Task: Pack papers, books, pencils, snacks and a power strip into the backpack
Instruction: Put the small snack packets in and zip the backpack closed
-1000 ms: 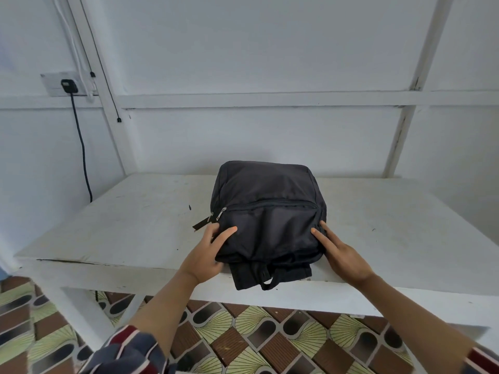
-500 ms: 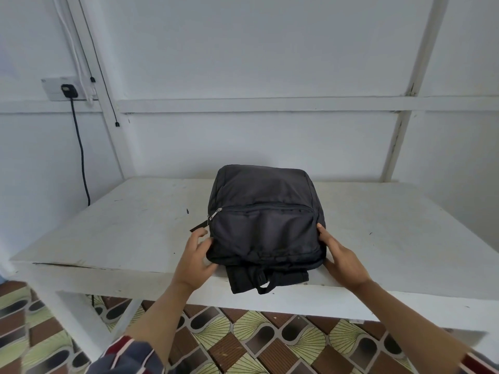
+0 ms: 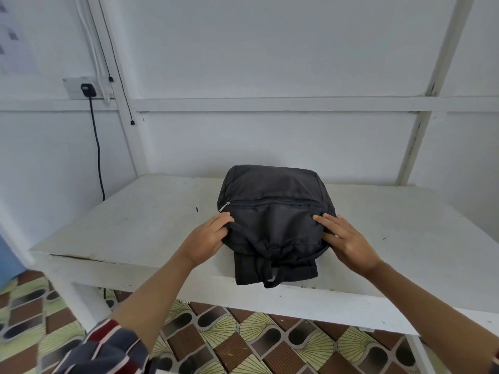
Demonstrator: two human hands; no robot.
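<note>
A black backpack (image 3: 272, 209) lies flat on the white table (image 3: 151, 222), its zips closed and its straps and top handle hanging over the near edge. My left hand (image 3: 208, 238) grips the bag's left side, fingers curled into the fabric just below the front-pocket zip pull. My right hand (image 3: 343, 238) rests on the bag's right side with its fingers straight and spread. No papers, books, pencils, snacks or power strip are in view.
The table stands against a white wall. A wall socket (image 3: 86, 89) with a black plug and cable (image 3: 98, 155) is at the left. Patterned floor tiles (image 3: 243, 341) show below the table's near edge.
Both hands have shifted up the bag's sides. My left hand now grips the fabric and my right hand lies on the bag. The view moved slightly.
</note>
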